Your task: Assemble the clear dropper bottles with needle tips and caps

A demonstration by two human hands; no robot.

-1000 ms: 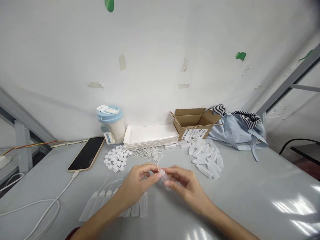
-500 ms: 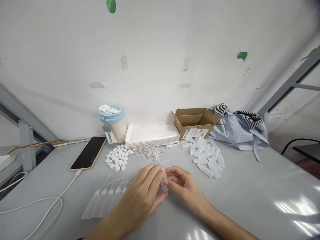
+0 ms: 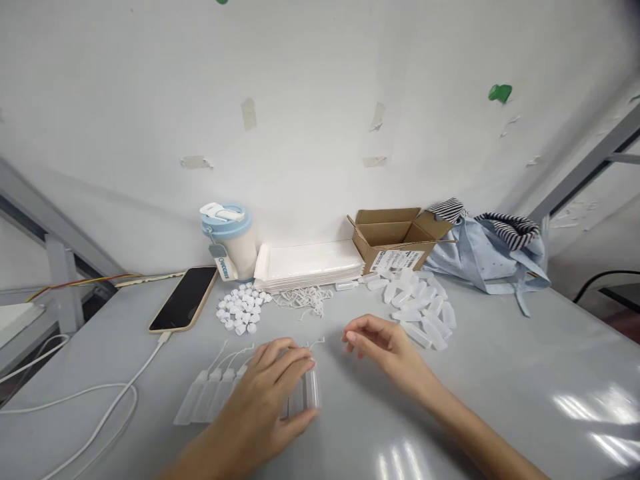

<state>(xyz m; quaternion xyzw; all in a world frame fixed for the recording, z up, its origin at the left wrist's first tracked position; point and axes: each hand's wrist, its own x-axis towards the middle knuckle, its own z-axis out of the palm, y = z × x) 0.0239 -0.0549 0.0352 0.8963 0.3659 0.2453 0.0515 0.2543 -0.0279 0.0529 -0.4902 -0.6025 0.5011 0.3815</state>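
My left hand (image 3: 267, 393) lies over the right end of a row of small clear plastic vials (image 3: 210, 400) with white strings, lined up on the grey table (image 3: 500, 373). Its fingers are stretched out flat on the last vial (image 3: 313, 388). My right hand (image 3: 383, 343) hovers a little to the right, fingers loosely curled and apart, holding nothing. A heap of loose clear vials (image 3: 417, 307) lies just beyond the right hand. A pile of small white caps (image 3: 243, 308) and a tangle of white strings (image 3: 305, 299) lie beyond the left hand.
At the back stand a blue-lidded cup (image 3: 229, 241), a stack of white trays (image 3: 310, 265), an open cardboard box (image 3: 395, 239) and a light blue cloth bag (image 3: 487, 257). A phone (image 3: 185, 308) on a white cable (image 3: 85, 400) lies at the left.
Both hands held one vial together earlier. The left hand has carried it down to the right end of the row and laid it there. The right hand has let go and drawn away.
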